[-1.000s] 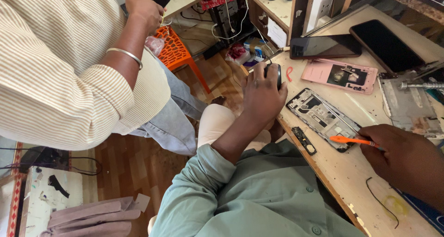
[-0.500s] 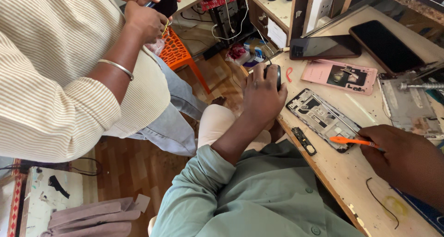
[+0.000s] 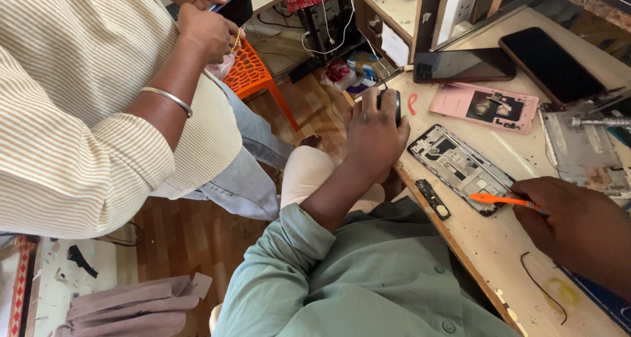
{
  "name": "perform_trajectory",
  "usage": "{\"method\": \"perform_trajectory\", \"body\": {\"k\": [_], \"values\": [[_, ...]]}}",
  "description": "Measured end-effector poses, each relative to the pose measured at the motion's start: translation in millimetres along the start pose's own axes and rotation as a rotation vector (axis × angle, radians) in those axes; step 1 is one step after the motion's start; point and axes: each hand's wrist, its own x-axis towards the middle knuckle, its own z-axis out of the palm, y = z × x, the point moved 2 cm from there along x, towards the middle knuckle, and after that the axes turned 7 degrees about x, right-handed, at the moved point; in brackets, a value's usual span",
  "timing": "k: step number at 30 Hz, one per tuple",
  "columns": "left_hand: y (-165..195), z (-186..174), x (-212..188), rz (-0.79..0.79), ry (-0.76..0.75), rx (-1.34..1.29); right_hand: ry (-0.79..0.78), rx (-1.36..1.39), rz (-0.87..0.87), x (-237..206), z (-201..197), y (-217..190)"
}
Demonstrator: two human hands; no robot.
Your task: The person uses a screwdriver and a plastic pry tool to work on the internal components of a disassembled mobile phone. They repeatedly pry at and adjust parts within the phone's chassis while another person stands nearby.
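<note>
Left hand (image 3: 374, 136) at desk edge (image 3: 453, 242); right hand (image 3: 575, 228) grips orange tool (image 3: 503, 200).

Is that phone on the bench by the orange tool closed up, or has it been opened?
Opened. The phone frame lies with its insides bared; its pink back cover lies apart beside it. The right hand holds the orange tool at its edge.

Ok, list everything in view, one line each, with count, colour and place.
opened phone frame: one, silver-grey, on the bench between the hands
orange tool: one, held in the right hand, tip on the frame
pink back cover: one, beyond the frame
dark phones: two, black screens, far end of bench
small black part: one, near the bench edge
orange stool: one, on the floor
standing person's striped sleeve: one, cream, left of view
left hand: on a dark object at the bench edge
right hand: on the bench, gripping the orange tool
</note>
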Motion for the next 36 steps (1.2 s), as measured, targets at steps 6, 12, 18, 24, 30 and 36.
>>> {"method": "perform_trajectory", "body": {"k": [6,12,18,24,30,36], "values": [[0.5,-0.2,-0.8,-0.009,-0.010,-0.009,0.009,-0.044,0.006,0.9,2.8,3.1],[1.0,0.1,-1.4,-0.008,0.008,-0.010,0.015,-0.026,0.002,-0.2,1.2,1.5],[1.3,-0.9,-1.5,-0.009,0.015,-0.006,-0.010,-0.100,0.026,0.3,2.9,0.8],[2.4,-3.4,-1.0,-0.015,0.002,-0.005,-0.004,-0.103,0.020,1.2,2.4,0.5],[3.7,-5.2,0.3,-0.010,0.000,0.006,-0.062,-0.078,0.072,1.7,2.0,-1.2],[3.8,-5.0,0.4,-0.023,-0.021,0.007,0.046,-0.050,-0.001,-0.6,-1.7,-3.6]]}}
